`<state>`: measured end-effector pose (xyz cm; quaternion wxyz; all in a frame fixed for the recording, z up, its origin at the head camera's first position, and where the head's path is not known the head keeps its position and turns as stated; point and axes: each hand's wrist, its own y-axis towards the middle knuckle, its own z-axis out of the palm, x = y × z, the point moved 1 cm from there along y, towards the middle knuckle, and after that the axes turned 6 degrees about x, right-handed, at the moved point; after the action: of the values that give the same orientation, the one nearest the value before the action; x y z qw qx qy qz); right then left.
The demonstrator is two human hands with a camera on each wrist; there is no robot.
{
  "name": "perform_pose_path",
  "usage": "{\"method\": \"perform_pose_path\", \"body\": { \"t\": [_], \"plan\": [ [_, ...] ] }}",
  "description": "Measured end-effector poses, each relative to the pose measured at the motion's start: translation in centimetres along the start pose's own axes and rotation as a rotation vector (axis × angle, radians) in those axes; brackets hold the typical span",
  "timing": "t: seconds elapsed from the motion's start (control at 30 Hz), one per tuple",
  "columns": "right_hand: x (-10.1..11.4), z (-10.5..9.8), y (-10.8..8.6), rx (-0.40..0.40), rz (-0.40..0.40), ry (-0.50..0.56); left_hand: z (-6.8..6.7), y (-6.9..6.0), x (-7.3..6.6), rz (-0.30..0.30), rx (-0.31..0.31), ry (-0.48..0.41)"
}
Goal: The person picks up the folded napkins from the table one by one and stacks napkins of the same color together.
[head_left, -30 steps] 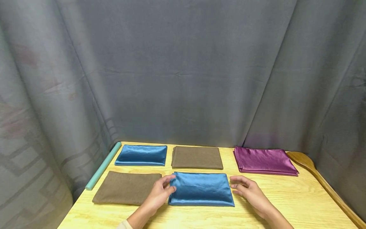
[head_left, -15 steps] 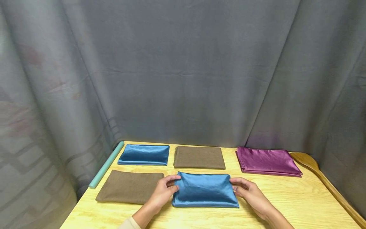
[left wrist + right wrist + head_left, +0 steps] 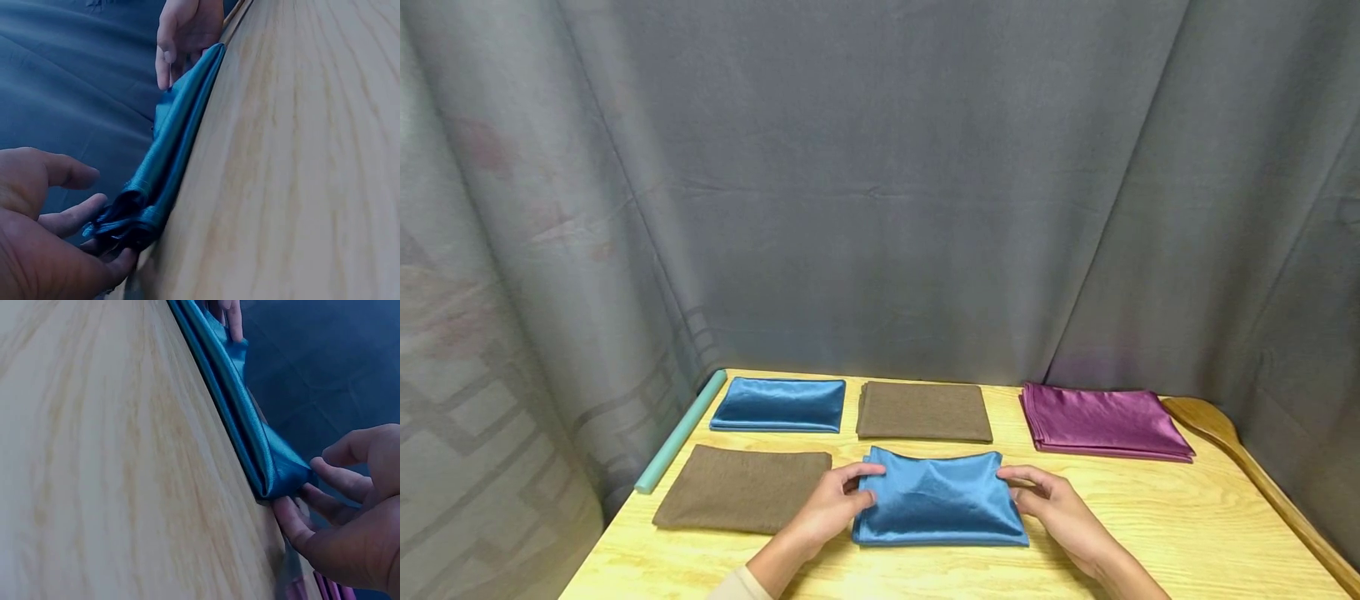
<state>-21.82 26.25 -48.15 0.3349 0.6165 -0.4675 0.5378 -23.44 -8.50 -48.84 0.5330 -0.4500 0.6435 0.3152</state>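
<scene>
A folded blue satin cloth (image 3: 940, 500) lies at the front middle of the table, its far corners lifted a little and its top bulging. My left hand (image 3: 827, 508) grips its left end, index finger over the far corner and thumb at the side. At the right end my right hand (image 3: 1060, 512) pinches the far corner and edge. The left wrist view shows the cloth's layered end (image 3: 134, 219) between thumb and fingers. Seen from the right wrist, thumb and fingertips touch the folded end (image 3: 284, 472). Some fingertips are hidden behind the cloth.
Left of the cloth lies a folded brown cloth (image 3: 741, 490). Behind are another blue cloth (image 3: 778, 406), a second brown cloth (image 3: 925, 412) and a purple cloth (image 3: 1105, 421). A green rod (image 3: 681, 433) borders the left edge, a wooden spoon (image 3: 1247, 462) the right. Grey curtains (image 3: 880, 192) surround the table.
Both hands have closed in from beside the blue cloth onto its ends. Its far corners have risen and its top has puffed up. The view has shifted slightly.
</scene>
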Motion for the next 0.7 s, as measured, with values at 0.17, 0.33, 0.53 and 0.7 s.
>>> {"method": "perform_pose_path", "body": {
  "t": [0.17,0.33,0.53,0.7],
  "plan": [
    [0.3,0.1,-0.1,-0.028,0.016,-0.009,0.3,0.1,-0.3,-0.002,0.009,-0.051],
    [0.3,0.0,-0.1,-0.02,0.038,-0.021,0.6,0.6,-0.4,-0.011,-0.013,-0.103],
    [-0.2,-0.1,0.0,0.022,0.034,-0.022,0.9,1.4,-0.3,-0.019,0.001,-0.166],
    [0.0,-0.1,0.0,0.012,0.038,-0.027,0.9,1.7,-0.1,-0.018,0.033,-0.172]
  ]
}}
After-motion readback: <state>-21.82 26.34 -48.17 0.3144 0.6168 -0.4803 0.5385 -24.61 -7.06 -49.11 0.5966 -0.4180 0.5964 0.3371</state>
